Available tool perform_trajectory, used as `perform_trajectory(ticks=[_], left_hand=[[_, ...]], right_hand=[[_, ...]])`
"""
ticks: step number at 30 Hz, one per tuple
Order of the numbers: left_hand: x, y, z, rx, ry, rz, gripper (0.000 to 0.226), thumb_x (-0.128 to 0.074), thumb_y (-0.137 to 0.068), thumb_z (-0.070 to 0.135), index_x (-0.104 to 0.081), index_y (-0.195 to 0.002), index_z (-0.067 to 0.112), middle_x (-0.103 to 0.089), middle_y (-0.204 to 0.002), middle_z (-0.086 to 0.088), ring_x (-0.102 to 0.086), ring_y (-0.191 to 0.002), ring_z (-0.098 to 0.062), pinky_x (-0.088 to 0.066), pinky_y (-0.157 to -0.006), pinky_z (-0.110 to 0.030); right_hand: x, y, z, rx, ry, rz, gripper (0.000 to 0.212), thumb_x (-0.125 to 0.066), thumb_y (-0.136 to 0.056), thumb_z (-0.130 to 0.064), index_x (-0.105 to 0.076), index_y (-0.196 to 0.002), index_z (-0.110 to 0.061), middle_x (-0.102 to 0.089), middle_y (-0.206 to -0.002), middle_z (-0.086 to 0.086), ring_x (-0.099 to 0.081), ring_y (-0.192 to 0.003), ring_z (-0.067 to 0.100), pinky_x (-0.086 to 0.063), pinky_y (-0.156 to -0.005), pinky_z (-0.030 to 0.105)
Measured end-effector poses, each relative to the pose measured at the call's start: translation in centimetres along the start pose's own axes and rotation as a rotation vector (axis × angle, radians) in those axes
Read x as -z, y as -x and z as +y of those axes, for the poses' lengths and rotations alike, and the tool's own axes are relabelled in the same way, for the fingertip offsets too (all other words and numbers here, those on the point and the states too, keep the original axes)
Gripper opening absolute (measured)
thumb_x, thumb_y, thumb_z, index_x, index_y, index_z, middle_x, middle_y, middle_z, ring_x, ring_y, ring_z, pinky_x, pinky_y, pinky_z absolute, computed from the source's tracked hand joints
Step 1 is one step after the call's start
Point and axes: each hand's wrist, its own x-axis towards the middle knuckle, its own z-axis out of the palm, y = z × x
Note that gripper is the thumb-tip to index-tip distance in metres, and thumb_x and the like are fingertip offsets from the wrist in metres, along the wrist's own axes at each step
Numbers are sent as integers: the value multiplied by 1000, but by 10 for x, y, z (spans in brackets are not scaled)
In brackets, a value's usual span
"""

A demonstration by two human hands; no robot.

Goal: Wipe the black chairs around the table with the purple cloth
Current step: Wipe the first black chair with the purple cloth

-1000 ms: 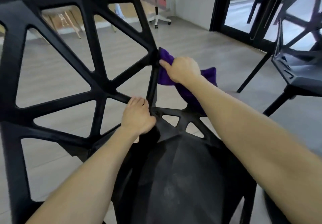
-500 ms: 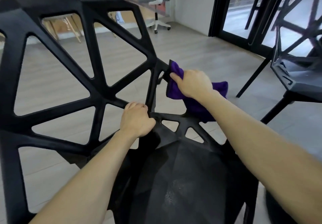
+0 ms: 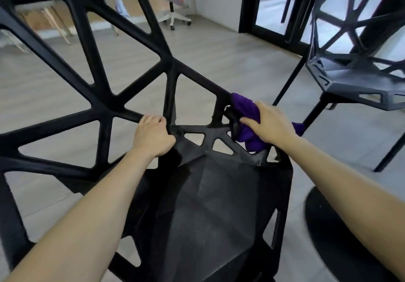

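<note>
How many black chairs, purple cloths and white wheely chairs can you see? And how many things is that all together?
Black chairs: 2, the near black chair and the black chair on the right
Purple cloth: 1
White wheeled chair: 1
Total: 4

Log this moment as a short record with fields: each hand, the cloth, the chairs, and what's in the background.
left hand: grips a strut of the near black chair where the lattice back meets the seat
right hand: holds the purple cloth against the chair's right edge bar
purple cloth: bunched, one end showing past the wrist
second black chair: to the right, apart, untouched
background: white office chair on pale floor
</note>
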Motion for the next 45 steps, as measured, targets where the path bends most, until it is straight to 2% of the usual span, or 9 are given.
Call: perform_trajectory(ticks=[4, 9, 16, 21, 25, 29, 33, 40, 45], left_hand=[[3, 11, -5, -17, -26, -174, 97, -38, -76, 34, -27, -168, 6, -16, -179, -12, -8, -166, -28, -9, -135, -43], [7, 50, -21, -78, 15, -222, 79, -54, -93, 18, -32, -169, 16, -22, -178, -7, -17, -165, -26, -20, -133, -41], [4, 70, -31, 73, -59, -223, 52, -52, -98, 28, -50, -146, 7, -51, -153, -12, -51, -137, -36, -46, -110, -45], [16, 59, -33, 159, 169, -206, 24, -48, -98, 24, -57, -118, 17, -68, -111, -11, -62, -100, -36, -45, -76, -40], [26, 61, -47, 216, 293, -205, 9, -48, -92, 17, -47, -86, 24, -63, -94, -6, -58, -85, -28, -42, -72, -40], [30, 67, -37, 167, 261, -239, 33, -40, -83, 35, -57, -108, 23, -62, -95, -3, -59, -93, -34, -45, -76, -40], [22, 67, -32, 183, 217, -197, 66, -34, -75, 43, -60, -132, 23, -65, -108, -10, -61, -96, -35, -56, -88, -42], [14, 75, -23, 208, 174, -116, 51, -50, -100, 33, -51, -146, 10, -60, -135, -19, -58, -126, -40, -51, -101, -47], [9, 73, -25, 185, 122, -110, 48, -47, -104, 35, -51, -144, 9, -58, -138, -17, -54, -130, -38, -48, -101, -46]], right_hand=[[34, -6, -7, -62, 236, -84, 55, -61, -96, -69, -61, -94, -14, -68, -88, 13, -62, -80, 36, -47, -70, 41], [64, -27, -77, -40, 163, 545, 28, -59, -103, -34, -62, -113, -8, -68, -103, 14, -63, -90, 37, -38, -68, 39], [-55, 50, -133, 366, 442, -132, 53, -55, -93, -34, -55, -138, -6, -48, -142, 19, -47, -122, 41, -41, -97, 54], [-68, 13, -167, 353, 218, -140, 42, -53, -97, -12, -58, -139, -10, -60, -130, 16, -49, -120, 37, -42, -98, 48], [-87, -12, -204, 347, -56, -112, 38, -49, -102, -1, -61, -137, -11, -65, -125, 13, -49, -118, 35, -51, -97, 51], [-72, 6, -164, 366, 276, -127, 44, -58, -94, -35, -67, -136, -24, -56, -143, 17, -37, -143, 41, -27, -120, 66], [-51, 38, -126, 441, 500, -116, 56, -56, -96, -37, -54, -150, -24, -55, -137, 18, -44, -132, 41, -41, -100, 56], [-89, -15, -247, 339, 245, -119, 40, -48, -104, -17, -51, -143, -19, -52, -128, 14, -55, -112, 39, -42, -74, 45], [-63, 15, -155, 407, 322, -118, 43, -55, -100, -35, -60, -141, -25, -55, -134, 12, -48, -124, 37, -48, -86, 46]])
